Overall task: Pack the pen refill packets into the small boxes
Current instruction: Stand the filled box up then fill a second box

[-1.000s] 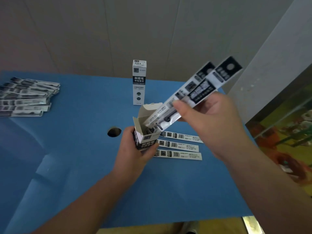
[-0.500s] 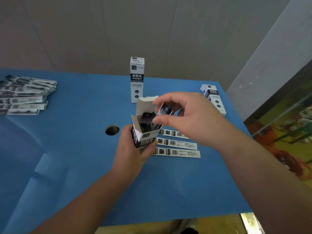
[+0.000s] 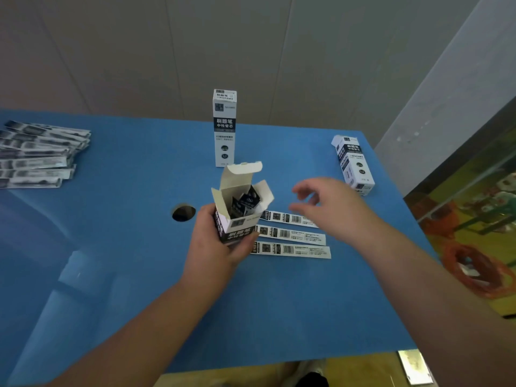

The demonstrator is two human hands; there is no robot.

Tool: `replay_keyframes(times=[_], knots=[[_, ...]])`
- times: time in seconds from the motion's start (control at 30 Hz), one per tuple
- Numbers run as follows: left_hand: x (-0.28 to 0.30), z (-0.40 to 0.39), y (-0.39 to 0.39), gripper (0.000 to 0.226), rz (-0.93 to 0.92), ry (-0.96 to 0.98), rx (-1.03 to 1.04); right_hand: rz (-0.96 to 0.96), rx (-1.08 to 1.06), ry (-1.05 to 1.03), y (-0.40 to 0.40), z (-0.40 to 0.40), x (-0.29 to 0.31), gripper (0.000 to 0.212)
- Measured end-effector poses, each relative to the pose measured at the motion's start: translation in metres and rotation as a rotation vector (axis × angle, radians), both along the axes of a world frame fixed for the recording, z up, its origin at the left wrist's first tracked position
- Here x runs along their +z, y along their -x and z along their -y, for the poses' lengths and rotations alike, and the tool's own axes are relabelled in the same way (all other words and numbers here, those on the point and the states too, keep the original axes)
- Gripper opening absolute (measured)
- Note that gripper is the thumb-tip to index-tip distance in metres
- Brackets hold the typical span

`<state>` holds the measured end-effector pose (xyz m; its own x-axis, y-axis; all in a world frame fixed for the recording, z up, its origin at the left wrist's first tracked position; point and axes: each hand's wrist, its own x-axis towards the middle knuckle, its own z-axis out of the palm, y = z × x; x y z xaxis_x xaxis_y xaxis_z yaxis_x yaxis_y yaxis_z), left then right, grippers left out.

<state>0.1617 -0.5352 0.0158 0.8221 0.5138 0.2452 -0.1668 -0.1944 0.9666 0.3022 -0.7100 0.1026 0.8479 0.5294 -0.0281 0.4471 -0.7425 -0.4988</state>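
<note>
Open blue table up front, clutter around the middle

Near half of the blue table (image 3: 279,317) is bare. Three packets (image 3: 290,236) lie flat just right of the held open box (image 3: 240,210); the upright box (image 3: 224,127) blocks straight behind, the tipped box (image 3: 353,163) far right, the packet stack (image 3: 39,155) far left, and there's a hole (image 3: 183,213).

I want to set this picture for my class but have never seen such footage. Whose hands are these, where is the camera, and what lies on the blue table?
There is no machine here: a person wears a camera on the head, looking down at their own two hands. The left hand grips an open small box with dark refill packets poking out of it. The right hand hovers empty, fingers loose, above three white refill packets lying on the blue table. One closed box stands upright behind, another box sits far right, and a pile of packets lies far left.
</note>
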Motion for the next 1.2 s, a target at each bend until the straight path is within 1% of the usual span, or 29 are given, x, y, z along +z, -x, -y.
replay_keyframes(times=[0.03,0.1,0.2,0.27,0.37,0.5,0.67,0.73,0.83,0.9,1.03,1.1,1.17,1.2], knots=[[-0.001,0.0,0.0,0.068,0.007,-0.003,-0.006,-0.036,0.023,0.145,-0.004,0.004,-0.013,0.036],[-0.002,0.0,0.0,0.074,0.001,-0.008,-0.02,-0.049,0.067,0.314,-0.007,0.008,-0.036,0.051],[-0.002,0.0,0.0,0.076,-0.014,-0.004,-0.015,-0.07,0.079,0.399,-0.008,0.006,-0.061,0.062],[-0.001,0.0,0.0,0.077,-0.02,-0.008,-0.005,-0.041,0.053,0.436,-0.009,0.005,-0.072,0.064],[0.0,0.002,0.0,0.078,-0.012,0.0,-0.009,0.043,0.016,0.405,-0.008,0.003,-0.083,0.053],[0.001,0.003,0.0,0.08,-0.009,0.016,-0.031,-0.04,0.039,0.311,-0.014,0.003,-0.083,0.036],[0.002,0.004,-0.001,0.082,-0.009,0.029,-0.03,-0.114,0.088,0.315,-0.021,0.001,-0.074,0.035],[0.002,0.004,-0.002,0.078,-0.015,0.026,-0.024,-0.104,0.103,0.358,-0.02,0.0,-0.069,0.029],[0.003,0.005,-0.001,0.062,-0.028,0.03,-0.013,-0.065,0.117,0.423,-0.016,-0.004,-0.065,0.015],[0.004,0.005,-0.001,0.059,-0.035,0.034,-0.011,-0.065,0.122,0.449,-0.013,-0.005,-0.062,0.015],[0.005,0.005,0.0,0.063,-0.017,0.006,-0.002,-0.071,0.109,0.417,-0.013,-0.001,-0.052,0.008],[0.002,0.004,0.001,0.072,-0.02,-0.003,-0.002,-0.06,0.106,0.388,-0.014,0.002,-0.047,0.008],[0.001,0.005,0.001,0.078,-0.027,-0.01,0.008,-0.056,0.116,0.422,-0.013,0.003,-0.045,0.007],[0.002,0.005,0.0,0.075,-0.024,-0.013,0.013,-0.063,0.123,0.46,-0.011,0.003,-0.046,0.008]])
